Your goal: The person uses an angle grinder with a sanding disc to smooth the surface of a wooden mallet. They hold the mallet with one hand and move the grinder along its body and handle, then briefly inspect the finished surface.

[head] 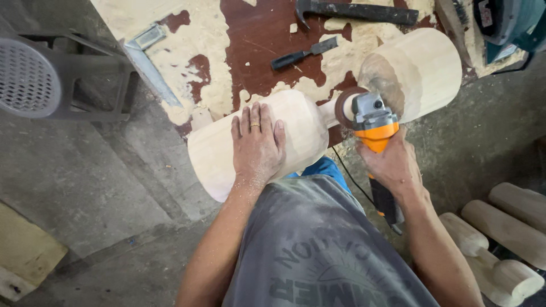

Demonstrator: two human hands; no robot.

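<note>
- The left hand (257,143) lies flat, fingers spread, on the near bulb of the pale wooden workpiece (250,145), pinning it at the workbench (261,51) edge.
- The right hand (392,165) is clenched around the orange angle grinder (372,128), its disc in the narrow neck at the hand's 11 o'clock.
- Both bulbs look rounded; the neck groove seems unfinished.
- Shaped pieces (500,239) lie at 4 o'clock; a hammer (355,11) and chisel (304,53) at 12.

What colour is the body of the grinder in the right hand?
Orange, with a grey metal head; the grinder in the right hand shows in the head view.
</note>
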